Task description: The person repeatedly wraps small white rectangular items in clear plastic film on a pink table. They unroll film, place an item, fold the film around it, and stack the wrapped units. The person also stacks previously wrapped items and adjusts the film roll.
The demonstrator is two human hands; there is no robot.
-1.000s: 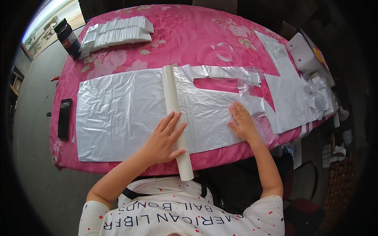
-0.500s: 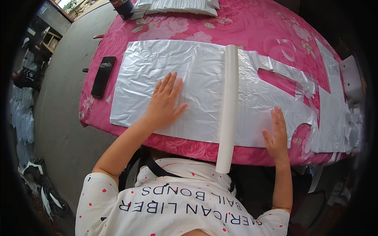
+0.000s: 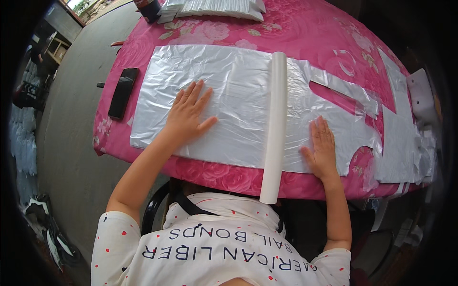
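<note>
A silvery-white plastic T-shirt bag (image 3: 238, 105) lies flat across the table, its cut-out handles toward the right. Across its middle rests a long white tube (image 3: 275, 128), the near end jutting past the table edge. My left hand (image 3: 187, 114) is spread flat, palm down, on the left part of the bag. To the right of the tube, my right hand (image 3: 320, 150) also lies flat on the bag, fingers stretched and close together, thumb apart. Neither hand holds anything.
A pink floral cloth (image 3: 229, 176) covers the table. A black phone (image 3: 123, 93) lies at the left edge. At the back are a stack of folded white bags (image 3: 214, 8) and a dark bottle (image 3: 149, 9). More plastic (image 3: 398, 138) and a white bracket-like part (image 3: 422, 95) are at right.
My left hand has slid slightly left and up on the bag. My right hand has shifted left and farther onto the bag, nearer the tube.
</note>
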